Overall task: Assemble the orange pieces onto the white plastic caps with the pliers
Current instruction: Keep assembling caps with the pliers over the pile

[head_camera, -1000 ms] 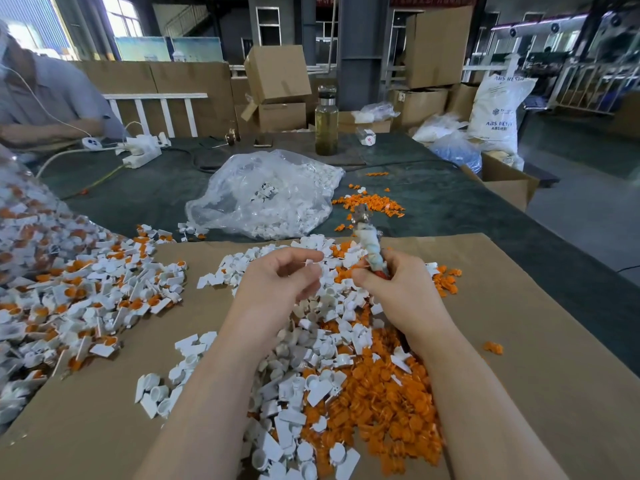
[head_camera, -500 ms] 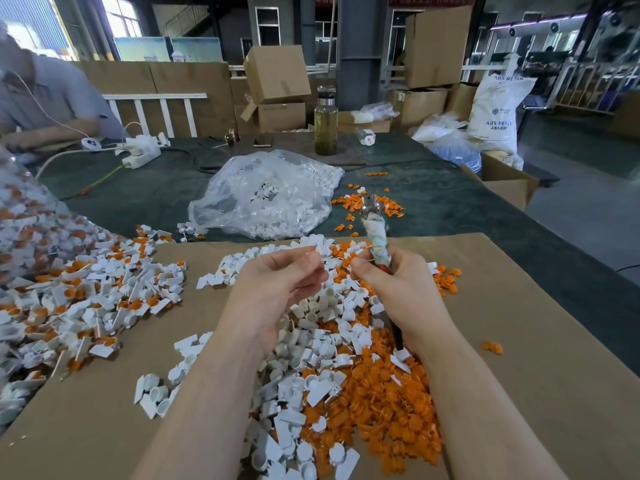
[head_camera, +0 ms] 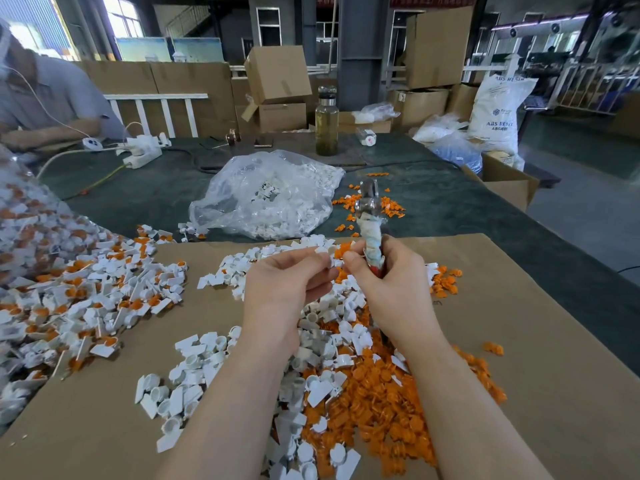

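Looks like the fit-up step rn: left hand [head_camera: 287,282] pinches a white cap [head_camera: 329,255], right hand [head_camera: 391,289] grips the pliers [head_camera: 372,233] upright w/ an orange piece [head_camera: 343,250] at its fingertips, above the counter piles. Next imo: seat the orange piece, then squeeze w/ pliers.

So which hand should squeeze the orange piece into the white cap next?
Probably right: the right hand already grips the cloth-wrapped metal pliers, while the left hand pinches the white plastic cap.
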The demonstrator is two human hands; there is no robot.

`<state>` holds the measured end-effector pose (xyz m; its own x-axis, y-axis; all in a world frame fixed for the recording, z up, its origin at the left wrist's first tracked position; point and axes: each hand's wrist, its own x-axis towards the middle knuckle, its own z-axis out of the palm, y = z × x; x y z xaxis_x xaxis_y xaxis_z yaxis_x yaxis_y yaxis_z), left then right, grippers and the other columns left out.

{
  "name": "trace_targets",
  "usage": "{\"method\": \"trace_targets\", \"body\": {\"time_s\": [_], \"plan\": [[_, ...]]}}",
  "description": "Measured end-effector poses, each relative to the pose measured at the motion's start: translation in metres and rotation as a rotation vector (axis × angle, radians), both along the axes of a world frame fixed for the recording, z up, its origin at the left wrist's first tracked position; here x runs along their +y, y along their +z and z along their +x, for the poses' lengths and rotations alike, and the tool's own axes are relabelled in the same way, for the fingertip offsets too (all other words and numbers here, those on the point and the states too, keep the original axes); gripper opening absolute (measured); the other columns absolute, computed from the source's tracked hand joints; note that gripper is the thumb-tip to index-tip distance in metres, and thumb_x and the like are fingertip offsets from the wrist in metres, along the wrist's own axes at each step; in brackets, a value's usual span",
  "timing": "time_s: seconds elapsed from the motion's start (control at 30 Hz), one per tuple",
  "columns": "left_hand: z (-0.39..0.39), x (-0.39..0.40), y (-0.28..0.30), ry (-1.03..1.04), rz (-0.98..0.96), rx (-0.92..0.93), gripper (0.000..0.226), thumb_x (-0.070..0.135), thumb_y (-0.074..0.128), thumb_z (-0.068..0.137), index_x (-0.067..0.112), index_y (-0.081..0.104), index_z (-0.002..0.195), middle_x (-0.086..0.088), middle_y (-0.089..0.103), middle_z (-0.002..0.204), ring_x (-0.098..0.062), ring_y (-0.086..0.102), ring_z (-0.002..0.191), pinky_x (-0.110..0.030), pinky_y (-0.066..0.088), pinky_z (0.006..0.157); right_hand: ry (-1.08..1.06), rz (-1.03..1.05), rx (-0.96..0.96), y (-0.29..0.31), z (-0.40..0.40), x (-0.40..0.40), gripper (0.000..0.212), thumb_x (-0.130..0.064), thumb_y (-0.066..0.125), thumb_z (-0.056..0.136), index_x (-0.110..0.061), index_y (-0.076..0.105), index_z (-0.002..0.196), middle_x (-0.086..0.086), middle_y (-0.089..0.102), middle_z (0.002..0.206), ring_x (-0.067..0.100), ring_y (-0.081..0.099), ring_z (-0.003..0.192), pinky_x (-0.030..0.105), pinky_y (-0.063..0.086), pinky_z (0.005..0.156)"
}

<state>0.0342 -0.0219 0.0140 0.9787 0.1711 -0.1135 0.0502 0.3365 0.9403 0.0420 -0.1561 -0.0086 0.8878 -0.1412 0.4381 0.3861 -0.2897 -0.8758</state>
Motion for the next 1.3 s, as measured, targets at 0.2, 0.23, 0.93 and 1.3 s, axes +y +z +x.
{"method": "trace_targets", "body": {"time_s": [0.2,0.23,0.93,1.3], "plan": [[-0.002,-0.004,0.001,0.018,0.063,-0.034,0.005,0.004,0.076,0.081,0.004,0.073,0.085,-0.011,0.074,0.069,-0.017,0.073,0.066,-0.023,0.059,0.062,-0.087,-0.064,-0.049,-0.001,-0.001,0.003,0.011,-0.026,0.069,0.091,-0.018,0.062,0.089,-0.007,0.062,0.068,0.002,0.057,0.061,0.014,0.041,0.054],[-0.002,-0.004,0.001,0.021,0.071,-0.042,0.004,0.004,0.076,0.081,0.005,0.073,0.084,-0.012,0.074,0.069,-0.017,0.073,0.065,-0.023,0.059,0.061,-0.096,-0.063,-0.052,-0.001,-0.001,0.004,0.010,-0.026,0.069,0.091,-0.019,0.062,0.089,-0.007,0.063,0.070,0.003,0.058,0.063,0.014,0.042,0.056],[-0.008,-0.014,0.000,0.112,0.290,-0.211,0.011,0.009,0.080,0.079,0.019,0.078,0.074,-0.001,0.075,0.070,-0.020,0.074,0.074,-0.028,0.059,0.068,-0.175,-0.066,-0.070,0.001,-0.003,0.010,0.009,-0.028,0.070,0.089,-0.021,0.064,0.092,-0.010,0.066,0.074,0.006,0.064,0.071,0.032,0.055,0.064],[-0.005,-0.014,-0.008,0.192,0.440,-0.236,0.005,0.019,0.080,0.078,0.024,0.077,0.077,0.009,0.074,0.069,-0.005,0.069,0.067,-0.019,0.053,0.065,-0.122,-0.151,-0.013,0.000,0.000,0.008,0.010,-0.029,0.069,0.090,-0.021,0.064,0.093,-0.013,0.063,0.071,0.002,0.059,0.065,0.019,0.043,0.057]]}}
